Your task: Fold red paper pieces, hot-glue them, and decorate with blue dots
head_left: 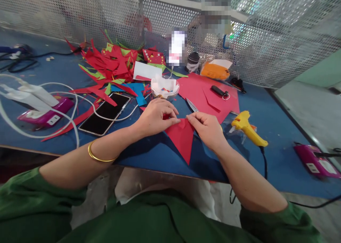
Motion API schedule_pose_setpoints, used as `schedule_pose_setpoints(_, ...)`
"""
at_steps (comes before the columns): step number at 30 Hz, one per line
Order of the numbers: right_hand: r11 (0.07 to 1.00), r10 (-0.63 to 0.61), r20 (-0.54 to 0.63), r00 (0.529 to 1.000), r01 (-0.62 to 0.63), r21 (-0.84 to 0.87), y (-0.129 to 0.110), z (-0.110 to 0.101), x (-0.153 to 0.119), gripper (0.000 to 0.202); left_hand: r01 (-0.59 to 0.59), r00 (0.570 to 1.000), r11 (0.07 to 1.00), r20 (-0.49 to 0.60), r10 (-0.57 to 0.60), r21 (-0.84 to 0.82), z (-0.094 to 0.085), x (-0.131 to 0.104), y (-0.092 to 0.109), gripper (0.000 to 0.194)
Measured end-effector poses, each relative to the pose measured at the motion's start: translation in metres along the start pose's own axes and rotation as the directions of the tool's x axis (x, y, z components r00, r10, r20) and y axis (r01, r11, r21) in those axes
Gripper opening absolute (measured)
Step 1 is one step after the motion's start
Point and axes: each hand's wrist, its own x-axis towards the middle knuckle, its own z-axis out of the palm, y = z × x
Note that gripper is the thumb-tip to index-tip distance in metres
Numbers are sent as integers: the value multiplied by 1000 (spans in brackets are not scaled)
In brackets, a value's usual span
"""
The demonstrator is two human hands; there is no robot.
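Between my hands is a folded piece of red paper, its pointed end hanging toward the table's front edge. My left hand pinches its upper left edge with thumb and fingers. On the upper right edge, my right hand pinches the paper the same way. Just beyond my right fingers lie scissors, with part of them hidden behind that hand. Larger sheets of red paper spread out past the scissors. A bowl lined with white paper stands beyond my left hand.
Red and green paper scraps are heaped at the back left. A dark phone, white cables and a purple power strip lie left. A yellow glue gun and another purple strip are right. A perforated metal screen borders the back.
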Motion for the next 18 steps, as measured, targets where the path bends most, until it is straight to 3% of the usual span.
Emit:
schedule_pose_setpoints(6, 935, 161, 80, 984, -178, 306, 3, 10, -1, 30, 90, 996, 992, 13, -90, -91, -1, 0, 4, 19)
schedule_pose_setpoints(18, 914, 198, 92, 976, -218, 342, 4, 12, -3, 30, 128, 992, 981, 6, -129, -144, 0, -1, 7, 19)
